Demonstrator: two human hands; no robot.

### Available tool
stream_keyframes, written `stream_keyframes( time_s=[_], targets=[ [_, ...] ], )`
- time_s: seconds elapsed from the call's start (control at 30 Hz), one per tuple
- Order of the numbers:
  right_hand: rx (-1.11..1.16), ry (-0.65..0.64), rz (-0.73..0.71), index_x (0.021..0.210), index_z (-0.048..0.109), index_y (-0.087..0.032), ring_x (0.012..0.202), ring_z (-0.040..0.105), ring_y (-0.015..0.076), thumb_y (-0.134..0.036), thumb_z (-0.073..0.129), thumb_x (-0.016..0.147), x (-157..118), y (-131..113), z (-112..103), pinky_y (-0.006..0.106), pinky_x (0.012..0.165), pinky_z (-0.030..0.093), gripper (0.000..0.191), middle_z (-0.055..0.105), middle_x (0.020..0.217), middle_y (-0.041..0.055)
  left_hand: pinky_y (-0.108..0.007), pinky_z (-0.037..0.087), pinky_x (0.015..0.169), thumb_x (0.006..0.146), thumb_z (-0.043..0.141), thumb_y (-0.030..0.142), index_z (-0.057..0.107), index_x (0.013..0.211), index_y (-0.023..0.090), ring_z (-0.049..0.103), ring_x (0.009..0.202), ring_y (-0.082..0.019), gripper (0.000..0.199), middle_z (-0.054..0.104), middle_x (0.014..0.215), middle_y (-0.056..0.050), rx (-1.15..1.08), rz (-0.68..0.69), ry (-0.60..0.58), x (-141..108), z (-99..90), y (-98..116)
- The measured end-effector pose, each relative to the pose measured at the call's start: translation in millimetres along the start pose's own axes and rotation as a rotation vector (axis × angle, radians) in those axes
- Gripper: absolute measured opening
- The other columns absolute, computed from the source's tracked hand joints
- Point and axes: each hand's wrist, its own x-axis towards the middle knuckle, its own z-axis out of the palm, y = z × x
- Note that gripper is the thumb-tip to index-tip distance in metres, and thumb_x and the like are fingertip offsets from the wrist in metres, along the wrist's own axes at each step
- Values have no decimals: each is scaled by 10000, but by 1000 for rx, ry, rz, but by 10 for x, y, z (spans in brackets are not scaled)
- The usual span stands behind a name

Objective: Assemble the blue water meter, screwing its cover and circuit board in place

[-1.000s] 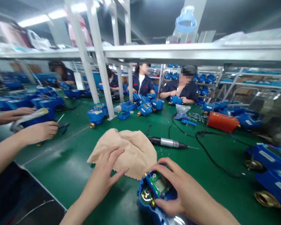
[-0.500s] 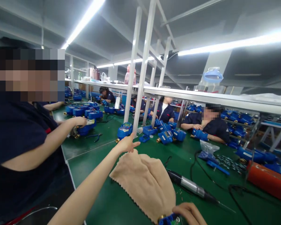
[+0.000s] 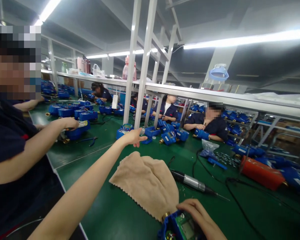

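My left hand reaches out over the green table, fingers apart and nothing in them, near a blue meter beside the white posts. At the bottom, my right hand rests its curled fingers on an open blue meter housing that shows a green circuit board and a brass fitting. A beige cloth lies between the hands. Right of it is a black and silver electric screwdriver.
At left, a co-worker's hand holds a blue meter near pliers. White posts carry a shelf. An orange-red cylinder, black cables, a plastic bag and small screws lie at right.
The view has tilted down and shifted right. My left hand has moved toward the blue meters beyond the posts, fingers pointing right. More of the open housing under my right hand shows.
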Motion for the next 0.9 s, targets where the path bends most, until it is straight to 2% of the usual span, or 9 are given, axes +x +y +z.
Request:
stream_keyframes(
  time_s=[0.13, 0.2, 0.3, 0.4, 0.5, 0.6, 0.7, 0.8, 0.9],
  targets=[
    [-53, -25, 0, 1280, 530, -255, 1151, 536, 266, -312, 721, 677, -10, -51, -13, 326, 992, 416, 634, 476, 1229, 103, -256, 494, 609, 875, 474, 519, 112, 1482, 109, 664, 617, -204, 817, 688, 672, -35, 43, 41, -47, -45, 73, -24],
    [-40, -28, 21, 1272, 542, -252, 1165, 526, 271, -333, 732, 674, -17, -54, -21, 330, 998, 414, 633, 467, 1240, 103, -271, 494, 679, 831, 540, 535, 202, 1480, 178, 667, 724, -217, 815, 697, 764, -40, 72, 93, -105, -159, 173, -82],
    [-21, -52, 61, 1284, 540, -249, 1197, 504, 272, -332, 735, 668, -23, -89, -36, 337, 1020, 397, 651, 447, 1266, 106, -368, 442, 897, 648, 737, 493, 457, 1356, 309, 571, 1071, -297, 783, 648, 1128, -73, 165, 203, -179, -382, 411, -227],
    [-1, -54, 102, 1298, 531, -235, 1197, 506, 259, -278, 734, 638, -31, -173, -60, 333, 1032, 386, 692, 436, 1280, 105, -495, 332, 1004, 610, 729, 376, 613, 1141, 343, 347, 1292, -351, 544, 468, 1396, -40, 272, 294, -114, -537, 692, -370],
    [35, -34, 138, 1281, 547, -234, 1171, 523, 243, -253, 736, 613, -48, -245, -94, 319, 1034, 383, 695, 433, 1284, 94, -406, 382, 948, 618, 653, 271, 656, 915, 251, 473, 1155, -298, 297, 575, 1246, -39, 252, 265, -52, -555, 861, -401],
    [86, -36, 143, 1271, 550, -263, 1148, 531, 222, -258, 742, 612, -72, -265, -134, 298, 1027, 383, 686, 442, 1270, 66, -296, 428, 812, 666, 543, 229, 625, 845, 212, 570, 906, -218, 198, 647, 951, -16, 243, 260, -46, -470, 808, -313],
    [115, -40, 154, 1260, 553, -283, 1152, 521, 217, -283, 760, 612, -86, -246, -173, 290, 1029, 378, 680, 435, 1266, 50, -227, 415, 714, 702, 507, 243, 583, 864, 184, 558, 776, -157, 188, 602, 800, 34, 187, 223, 153, -350, 577, -195],
    [106, -71, 163, 1279, 538, -284, 1157, 510, 231, -356, 778, 617, -83, -211, -198, 307, 1028, 383, 708, 421, 1277, 57, -210, 396, 696, 780, 497, 313, 542, 924, 137, 525, 773, -135, 232, 555, 801, 38, 144, 133, 413, -218, 357, -126],
    [91, -94, 129, 1286, 528, -293, 1158, 504, 238, -420, 777, 629, -80, -162, -200, 315, 1011, 400, 713, 416, 1280, 59, -253, 403, 720, 872, 417, 408, 500, 1027, 88, 513, 808, -161, 364, 544, 863, 2, 168, 14, 579, -50, 343, -114]
  ],
)
